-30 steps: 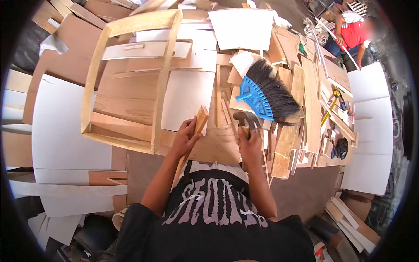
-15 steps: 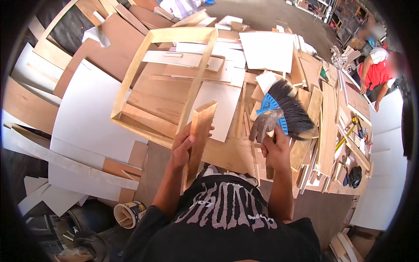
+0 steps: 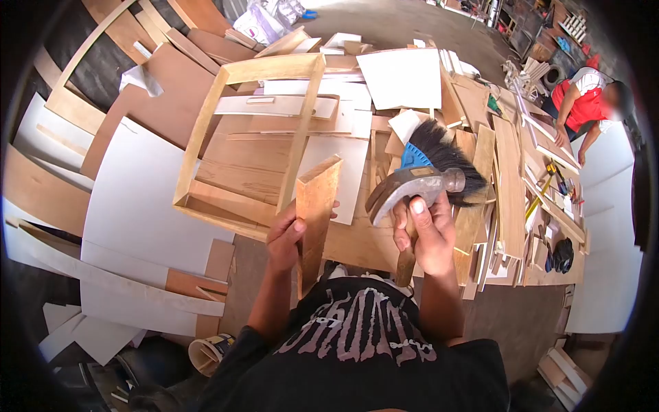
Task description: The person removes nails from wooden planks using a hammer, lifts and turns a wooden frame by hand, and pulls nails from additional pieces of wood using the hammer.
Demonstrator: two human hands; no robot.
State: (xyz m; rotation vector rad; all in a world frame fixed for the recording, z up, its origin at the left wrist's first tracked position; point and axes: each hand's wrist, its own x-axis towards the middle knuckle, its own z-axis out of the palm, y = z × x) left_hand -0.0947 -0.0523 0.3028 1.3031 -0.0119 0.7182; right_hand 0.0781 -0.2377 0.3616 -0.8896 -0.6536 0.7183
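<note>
My left hand [image 3: 283,242] is closed round a short wooden board [image 3: 318,213], which stands almost upright in front of my shirt. In my right hand [image 3: 434,239] is a claw hammer [image 3: 417,184], gripped high on its wooden handle, just under the steel head. Its claw points left, towards the board, but the two are apart. Behind the hammer lies a brush head [image 3: 443,147] with black bristles and a blue base, partly hidden by the steel head. A rectangular wooden frame [image 3: 195,130] rests on the worktable beyond my left hand.
Wood strips [image 3: 506,185] and offcuts crowd the table's right side, with a white panel [image 3: 401,77] at the back. Large white sheets [image 3: 147,185] lean at left. A bucket [image 3: 206,353] stands low left. A person in a red vest [image 3: 583,106] bends over a white surface at right.
My right hand has raised the hammer closer to me and turned it, so the head now shows side-on. The board has turned slightly in my left hand. The other person has shifted a little.
</note>
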